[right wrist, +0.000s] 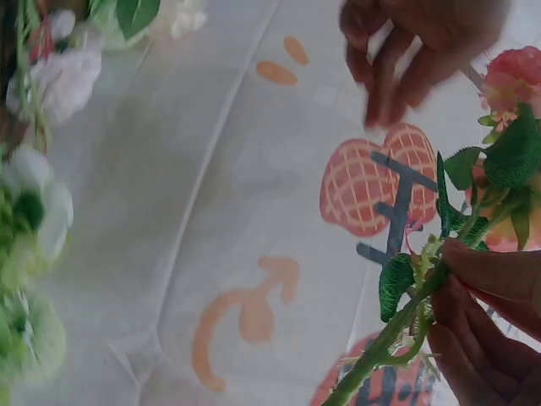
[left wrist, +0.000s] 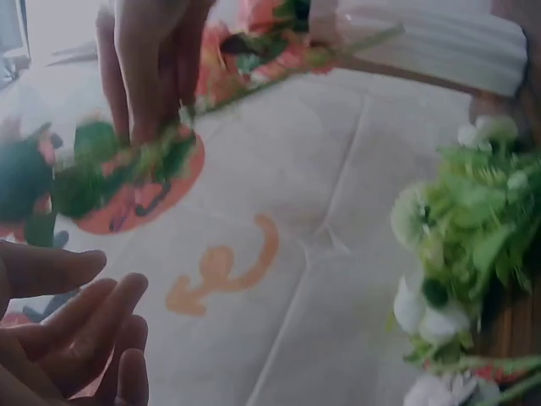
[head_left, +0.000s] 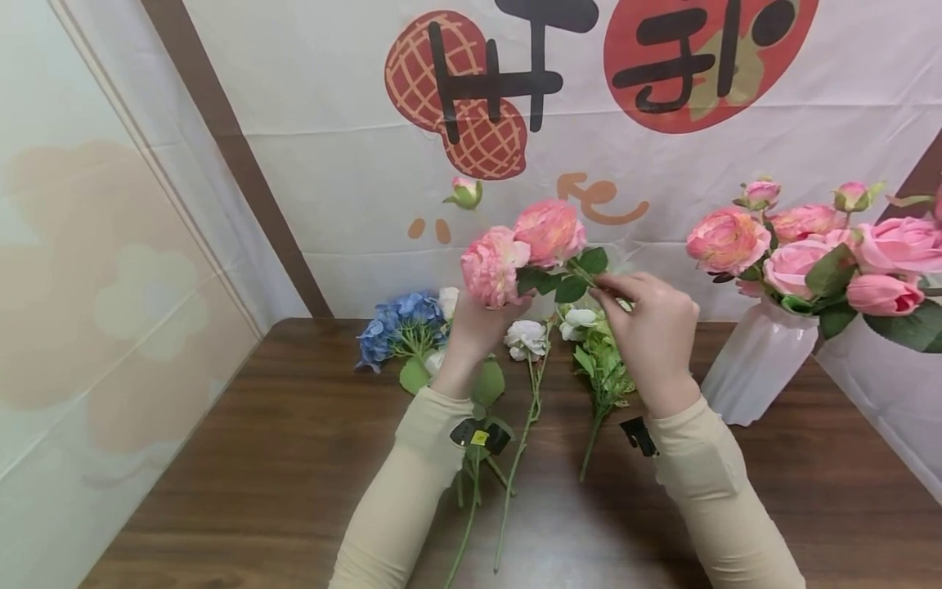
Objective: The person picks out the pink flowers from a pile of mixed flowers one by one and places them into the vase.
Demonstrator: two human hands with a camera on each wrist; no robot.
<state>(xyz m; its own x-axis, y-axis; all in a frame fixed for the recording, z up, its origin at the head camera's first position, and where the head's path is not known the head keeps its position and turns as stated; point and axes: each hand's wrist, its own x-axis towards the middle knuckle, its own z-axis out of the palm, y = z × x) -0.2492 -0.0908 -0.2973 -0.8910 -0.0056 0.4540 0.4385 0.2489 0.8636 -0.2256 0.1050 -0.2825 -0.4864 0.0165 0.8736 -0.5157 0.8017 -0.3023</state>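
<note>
My right hand (head_left: pixel 655 335) pinches the green stem (right wrist: pixel 380 342) of a pink peony spray (head_left: pixel 548 231) between thumb and fingers, holding it up above the table. Two full blooms and a small bud (head_left: pixel 465 194) show at its upper end, with dark green leaves (right wrist: pixel 516 152) just beyond the fingertips. Close beneath the blooms is my left hand (head_left: pixel 478 327), partly hidden by them in the head view. In the left wrist view its fingers (left wrist: pixel 89 326) are loosely bent, apart from the stem and with nothing between them.
A white vase (head_left: pixel 765 360) of pink flowers stands at the right on the brown wooden table (head_left: pixel 294 491). Behind my hands lie a blue hydrangea (head_left: pixel 405 327), white flowers (head_left: pixel 526 339) on long stems and a light green bunch (head_left: pixel 607 368). A printed cloth (head_left: pixel 331 188) hangs behind.
</note>
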